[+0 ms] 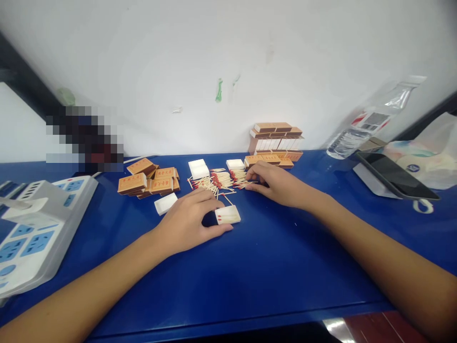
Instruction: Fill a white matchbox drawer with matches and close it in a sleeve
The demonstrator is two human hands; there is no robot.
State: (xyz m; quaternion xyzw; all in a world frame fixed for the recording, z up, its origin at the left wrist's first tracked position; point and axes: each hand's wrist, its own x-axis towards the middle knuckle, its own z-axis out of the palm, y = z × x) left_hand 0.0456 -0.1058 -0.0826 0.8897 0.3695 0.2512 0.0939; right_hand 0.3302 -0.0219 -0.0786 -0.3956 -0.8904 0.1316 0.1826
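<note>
My left hand [191,216] curls round a small white matchbox tray [228,215] on the blue table, thumb and fingers pinching its near end; a few red-tipped matches lie inside it. My right hand [276,183] reaches into a loose pile of red-tipped matches [217,181] just beyond, fingertips pressed together on some of them. Empty white trays lie at the pile's far edge [198,168] and to the left [165,203].
Orange matchbox sleeves [148,180] lie heaped at left, more matchboxes are stacked against the wall [275,138]. A white power strip [32,224] sits at far left. At right are a plastic bottle [367,126], a phone on a stand [396,176] and a plastic bag [428,157].
</note>
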